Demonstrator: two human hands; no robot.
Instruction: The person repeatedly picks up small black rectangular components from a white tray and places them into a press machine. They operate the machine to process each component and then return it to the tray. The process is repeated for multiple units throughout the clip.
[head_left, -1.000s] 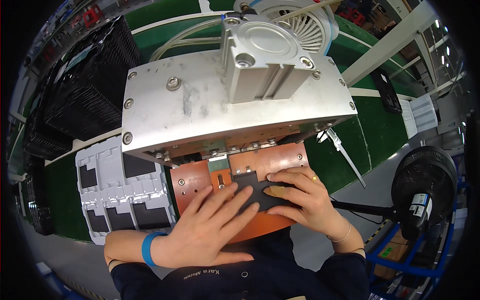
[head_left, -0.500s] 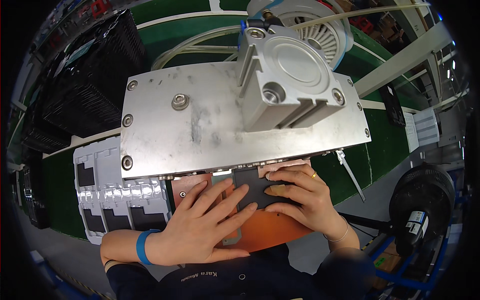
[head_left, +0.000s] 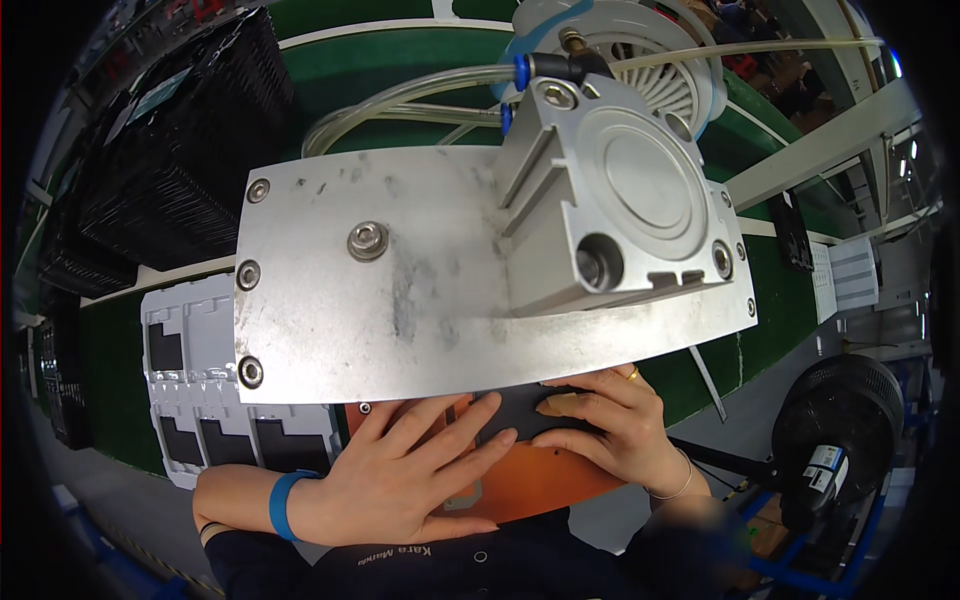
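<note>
A dark grey flat piece (head_left: pixel 515 412) lies on the orange base plate (head_left: pixel 540 478) under the front edge of a metal press fixture (head_left: pixel 330 330). My left hand (head_left: pixel 390 480) is open, its fingers spread over the orange plate, with fingertips at the left edge of the grey piece. On the other side, my right hand (head_left: pixel 615 425) has bent fingers and thumb closed on the right part of that piece. The fixture's top plate hides the back of the piece and some right fingertips.
A grey-white tray (head_left: pixel 215 395) with dark cut pieces in its pockets is at left, in front of stacked black crates (head_left: pixel 185 150). A pneumatic cylinder (head_left: pixel 620 200) with clear hoses (head_left: pixel 420 85) tops the fixture. A black fan (head_left: pixel 835 430) stands at right.
The view has shifted, so the fixture plate now reaches lower and covers more of the grey piece and the right fingers. Both hands keep nearly the same places on the work.
</note>
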